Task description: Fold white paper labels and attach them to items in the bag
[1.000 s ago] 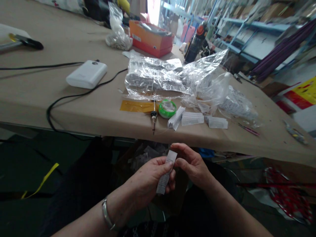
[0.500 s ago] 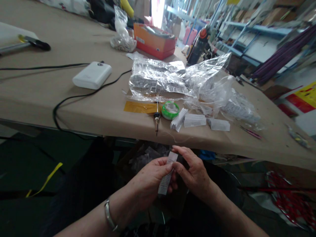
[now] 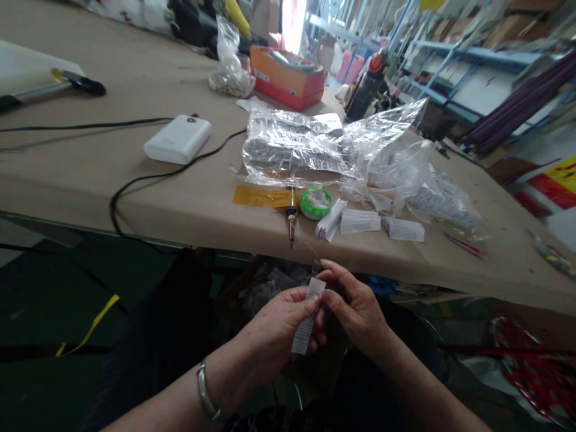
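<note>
Below the table edge, my left hand pinches a narrow white printed label strip between thumb and fingers. My right hand meets it from the right, its fingertips closed on the strip's top end. A thin thread or wire runs up from my hands toward the table edge. On the table just above lie three small stacks of similar white labels, a green spool and a soldering iron whose tip hangs over the edge.
Crumpled clear plastic bags holding more labels cover the table's middle. A white power box with a black cable lies left. An orange box and dark bottle stand behind. Shelving fills the right background.
My hands stay together on the strip, with the right fingers shifting slightly on its top. The camera has turned a little, so the table scene slid right and down.
</note>
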A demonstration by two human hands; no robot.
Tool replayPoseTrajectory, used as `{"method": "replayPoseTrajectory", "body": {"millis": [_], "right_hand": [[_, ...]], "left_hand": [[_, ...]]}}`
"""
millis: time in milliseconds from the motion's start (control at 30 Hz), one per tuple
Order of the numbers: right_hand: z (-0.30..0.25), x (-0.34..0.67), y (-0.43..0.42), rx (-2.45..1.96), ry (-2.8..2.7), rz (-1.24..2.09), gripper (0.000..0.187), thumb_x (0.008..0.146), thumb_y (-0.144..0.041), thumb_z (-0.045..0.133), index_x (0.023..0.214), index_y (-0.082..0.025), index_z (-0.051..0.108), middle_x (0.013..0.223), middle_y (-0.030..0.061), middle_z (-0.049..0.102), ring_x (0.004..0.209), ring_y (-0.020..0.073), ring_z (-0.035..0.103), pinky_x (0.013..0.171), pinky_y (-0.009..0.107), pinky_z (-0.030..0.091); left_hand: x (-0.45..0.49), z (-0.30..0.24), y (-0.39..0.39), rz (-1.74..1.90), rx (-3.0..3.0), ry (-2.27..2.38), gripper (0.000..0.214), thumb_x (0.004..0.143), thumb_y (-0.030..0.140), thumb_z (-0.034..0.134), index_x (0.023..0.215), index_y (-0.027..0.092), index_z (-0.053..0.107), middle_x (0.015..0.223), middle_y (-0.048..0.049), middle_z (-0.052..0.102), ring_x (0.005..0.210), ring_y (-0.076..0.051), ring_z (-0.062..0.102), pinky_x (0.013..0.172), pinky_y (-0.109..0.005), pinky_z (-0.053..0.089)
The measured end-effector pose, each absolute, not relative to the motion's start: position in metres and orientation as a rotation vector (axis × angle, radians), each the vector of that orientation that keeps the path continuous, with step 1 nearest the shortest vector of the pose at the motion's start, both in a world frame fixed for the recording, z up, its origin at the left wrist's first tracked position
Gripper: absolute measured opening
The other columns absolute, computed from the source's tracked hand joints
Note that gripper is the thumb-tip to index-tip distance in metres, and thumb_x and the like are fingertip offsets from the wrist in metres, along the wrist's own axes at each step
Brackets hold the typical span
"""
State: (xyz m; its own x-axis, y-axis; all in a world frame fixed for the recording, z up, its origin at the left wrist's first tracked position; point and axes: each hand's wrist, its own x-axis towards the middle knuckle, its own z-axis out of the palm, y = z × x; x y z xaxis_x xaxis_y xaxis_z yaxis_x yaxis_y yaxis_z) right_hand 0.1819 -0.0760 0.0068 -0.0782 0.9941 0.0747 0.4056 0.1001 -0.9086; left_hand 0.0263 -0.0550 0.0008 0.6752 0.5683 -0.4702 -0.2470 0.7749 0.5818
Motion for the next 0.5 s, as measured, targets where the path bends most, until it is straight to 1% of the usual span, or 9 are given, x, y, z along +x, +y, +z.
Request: {"method": "replayPoseTrajectory", "body": {"millis": [67,133,200,333,500], "right_hand": [[0.006,0.18,-0.073,-1.388,-1.422,1.084,0.027,0.084,-0.032,0.058,0.109,-0.022,0.055,0.09,0.0018,0.064,0.079,0.0149,0.061,0.074,0.027,0.048],[0.006,0.177,-0.069,-1.379,-1.296,1.187,0.017,0.081,-0.033,0.06,0.09,-0.019,0.057,0.076,-0.0012,0.06,0.067,0.0119,0.057,0.063,0.023,0.046],[0.006,0.174,-0.064,-1.4,-1.258,1.237,0.017,0.079,-0.033,0.061,0.078,-0.017,0.057,0.068,-0.0024,0.057,0.061,0.0102,0.053,0.058,0.021,0.043],[0.005,0.169,-0.058,-1.471,-1.315,1.192,0.017,0.078,-0.031,0.06,0.071,-0.016,0.058,0.062,-0.0022,0.054,0.057,0.0096,0.048,0.055,0.021,0.04],[0.006,0.162,-0.052,-1.443,-1.312,1.2,0.017,0.078,-0.031,0.06,0.069,-0.017,0.057,0.059,-0.0029,0.053,0.053,0.0096,0.046,0.052,0.021,0.039]], "left_hand": [[0.026,0.0,-0.055,0.496,0.507,0.712,0.021,0.08,0.036,0.06,0.079,0.015,0.058,0.06,0.0026,0.053,0.047,-0.008,0.051,0.044,-0.018,0.035],[0.026,-0.001,-0.055,0.512,0.517,0.737,0.021,0.08,0.035,0.06,0.081,0.015,0.058,0.059,0.0029,0.053,0.047,-0.008,0.051,0.043,-0.018,0.035],[0.025,-0.002,-0.055,0.534,0.532,0.744,0.021,0.08,0.036,0.059,0.081,0.015,0.057,0.059,0.0027,0.053,0.047,-0.008,0.051,0.043,-0.018,0.035],[0.023,-0.002,-0.055,0.568,0.54,0.74,0.022,0.079,0.037,0.06,0.077,0.015,0.056,0.059,0.0027,0.053,0.047,-0.008,0.051,0.044,-0.019,0.036],[0.019,0.003,-0.053,0.613,0.611,0.805,0.024,0.076,0.038,0.064,0.076,0.014,0.059,0.057,0.0017,0.055,0.048,-0.009,0.051,0.046,-0.02,0.036]]}}
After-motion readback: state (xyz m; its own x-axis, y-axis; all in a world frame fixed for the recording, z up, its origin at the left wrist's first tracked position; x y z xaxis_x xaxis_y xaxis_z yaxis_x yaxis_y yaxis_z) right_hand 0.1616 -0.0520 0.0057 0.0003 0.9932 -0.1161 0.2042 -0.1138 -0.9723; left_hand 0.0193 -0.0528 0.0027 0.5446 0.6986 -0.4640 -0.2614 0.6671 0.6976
